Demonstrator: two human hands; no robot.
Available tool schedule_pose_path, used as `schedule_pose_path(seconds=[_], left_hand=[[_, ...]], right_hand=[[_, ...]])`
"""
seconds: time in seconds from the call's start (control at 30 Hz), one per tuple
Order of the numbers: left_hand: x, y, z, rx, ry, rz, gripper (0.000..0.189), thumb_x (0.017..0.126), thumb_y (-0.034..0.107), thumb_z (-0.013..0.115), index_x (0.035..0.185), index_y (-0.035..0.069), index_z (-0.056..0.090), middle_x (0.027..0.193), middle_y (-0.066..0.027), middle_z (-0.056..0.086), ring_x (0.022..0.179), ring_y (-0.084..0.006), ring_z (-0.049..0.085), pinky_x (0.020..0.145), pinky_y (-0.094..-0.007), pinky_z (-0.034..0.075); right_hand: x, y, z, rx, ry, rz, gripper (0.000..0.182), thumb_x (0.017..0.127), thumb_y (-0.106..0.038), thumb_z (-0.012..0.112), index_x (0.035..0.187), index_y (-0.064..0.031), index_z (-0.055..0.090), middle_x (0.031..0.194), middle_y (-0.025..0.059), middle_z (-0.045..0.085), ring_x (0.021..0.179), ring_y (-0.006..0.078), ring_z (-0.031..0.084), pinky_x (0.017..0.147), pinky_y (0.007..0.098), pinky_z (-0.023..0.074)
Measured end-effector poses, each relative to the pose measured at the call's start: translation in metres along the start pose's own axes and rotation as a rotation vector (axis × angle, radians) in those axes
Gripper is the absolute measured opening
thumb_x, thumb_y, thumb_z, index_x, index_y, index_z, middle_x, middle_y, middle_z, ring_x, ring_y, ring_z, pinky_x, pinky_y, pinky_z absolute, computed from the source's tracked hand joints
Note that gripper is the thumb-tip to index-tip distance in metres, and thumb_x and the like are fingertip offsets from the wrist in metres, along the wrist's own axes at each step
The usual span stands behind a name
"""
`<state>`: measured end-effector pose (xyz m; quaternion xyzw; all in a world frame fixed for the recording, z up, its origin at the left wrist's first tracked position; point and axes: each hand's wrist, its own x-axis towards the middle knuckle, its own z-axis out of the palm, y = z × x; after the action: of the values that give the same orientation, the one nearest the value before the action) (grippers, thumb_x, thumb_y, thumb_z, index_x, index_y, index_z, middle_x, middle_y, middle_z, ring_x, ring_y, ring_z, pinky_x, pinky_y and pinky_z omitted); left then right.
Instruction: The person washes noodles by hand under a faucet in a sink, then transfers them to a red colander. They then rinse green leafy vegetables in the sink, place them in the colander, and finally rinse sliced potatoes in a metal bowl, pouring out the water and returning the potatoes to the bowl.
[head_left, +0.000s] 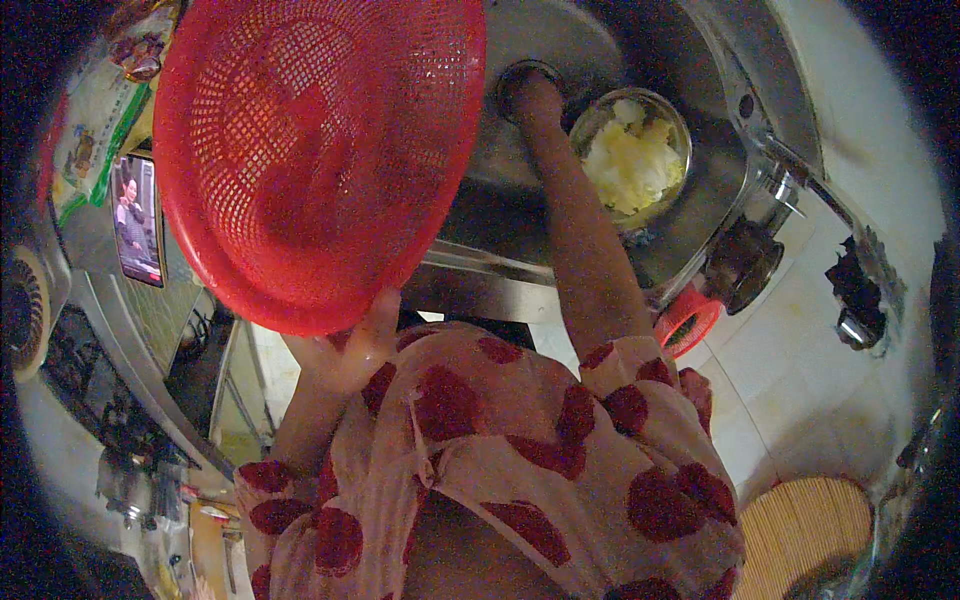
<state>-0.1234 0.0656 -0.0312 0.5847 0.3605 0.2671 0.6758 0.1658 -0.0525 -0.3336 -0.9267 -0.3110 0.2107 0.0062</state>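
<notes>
My left hand (371, 345) grips the lower rim of a large red plastic colander (322, 150), which is tilted up at the left of the sink. The colander looks bare inside, with light showing through its mesh. My right hand (534, 94) reaches down to the round drain opening of the stainless steel sink (487, 206); its fingers are hidden in the dark there. Just right of my right forearm, a round metal bowl (686, 161) stands in the sink, holding pale yellow-white chunks of food (634, 161) whose kind I cannot tell.
Left of the colander, a phone (139, 217) showing a video leans near a plastic food package (90, 142). A gas stove (97, 382) lies at the lower left. At the sink's right are a faucet (810, 176) and a small red strainer (690, 322). A round slatted seat (806, 536) is lower right.
</notes>
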Motion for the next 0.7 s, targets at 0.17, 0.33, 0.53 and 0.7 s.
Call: schedule_pose_path(seconds=[0.17, 0.33, 0.53, 0.7], left_hand=[[-0.008, -0.006, -0.005, -0.026, 0.050, -0.063, 0.057, 0.065, -0.004, 0.060, 0.116, -0.004, 0.033, 0.106, -0.0155, 0.049, 0.094, -0.0230, 0.051, 0.082, -0.0326, 0.041], [-0.001, -0.002, -0.001, 0.034, -0.013, -0.006, 0.058, 0.066, -0.004, 0.060, 0.116, -0.004, 0.032, 0.107, -0.0156, 0.048, 0.094, -0.0231, 0.051, 0.082, -0.0327, 0.041], [0.001, 0.002, 0.002, 0.068, -0.024, 0.008, 0.058, 0.066, -0.002, 0.061, 0.116, -0.004, 0.033, 0.108, -0.0153, 0.047, 0.095, -0.0231, 0.050, 0.083, -0.0332, 0.040], [0.002, 0.001, 0.007, 0.104, -0.034, 0.012, 0.058, 0.066, -0.001, 0.062, 0.116, -0.004, 0.033, 0.109, -0.0151, 0.047, 0.096, -0.0231, 0.050, 0.084, -0.0337, 0.039]], right_hand=[[-0.029, -0.050, -0.058, 0.030, 0.063, -0.048, 0.023, 0.077, -0.022, 0.051, 0.086, -0.0023, 0.058, 0.090, 0.0178, 0.059, 0.081, 0.0310, 0.058, 0.071, 0.0387, 0.0464], [-0.115, -0.032, -0.161, 0.809, 0.217, 0.019, 0.020, 0.075, -0.006, 0.057, 0.094, -0.0017, 0.057, 0.089, 0.0081, 0.060, 0.078, 0.0178, 0.058, 0.069, 0.0299, 0.0471], [-0.147, 0.031, -0.176, 1.241, 0.282, 0.352, 0.021, 0.080, -0.014, 0.051, 0.098, -0.0031, 0.054, 0.088, 0.0057, 0.057, 0.075, 0.0158, 0.055, 0.070, 0.0314, 0.0455], [-0.107, 0.016, -0.071, -0.210, -0.025, -0.248, 0.022, 0.074, -0.015, 0.049, 0.091, -0.0047, 0.056, 0.087, 0.0167, 0.057, 0.074, 0.0279, 0.057, 0.065, 0.0375, 0.0465]])
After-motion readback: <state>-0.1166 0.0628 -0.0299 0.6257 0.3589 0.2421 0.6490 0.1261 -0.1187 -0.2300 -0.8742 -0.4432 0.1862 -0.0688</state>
